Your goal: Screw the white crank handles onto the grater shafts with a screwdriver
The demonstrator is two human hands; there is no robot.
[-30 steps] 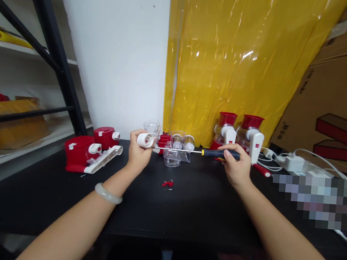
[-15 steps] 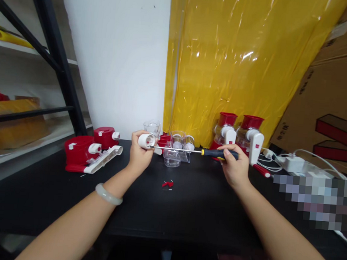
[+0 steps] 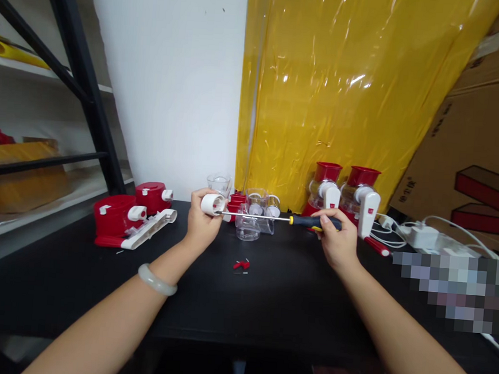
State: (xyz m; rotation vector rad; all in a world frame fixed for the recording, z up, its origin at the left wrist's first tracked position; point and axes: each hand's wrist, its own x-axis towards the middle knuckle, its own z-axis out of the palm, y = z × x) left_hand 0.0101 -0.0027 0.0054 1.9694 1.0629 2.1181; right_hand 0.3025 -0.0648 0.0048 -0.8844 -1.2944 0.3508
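Head view: above a black table (image 3: 282, 316), the left hand (image 3: 203, 225) grips a white cylindrical part (image 3: 209, 204), open end rightward; the right hand (image 3: 339, 239) grips a screwdriver (image 3: 299, 220) by its handle, shaft running level leftward, tip at that opening

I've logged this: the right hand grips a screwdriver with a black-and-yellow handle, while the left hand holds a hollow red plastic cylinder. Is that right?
Not quite: the hollow plastic cylinder in the left hand is white, as the head view shows. The right hand does grip the screwdriver with a black-and-yellow handle.
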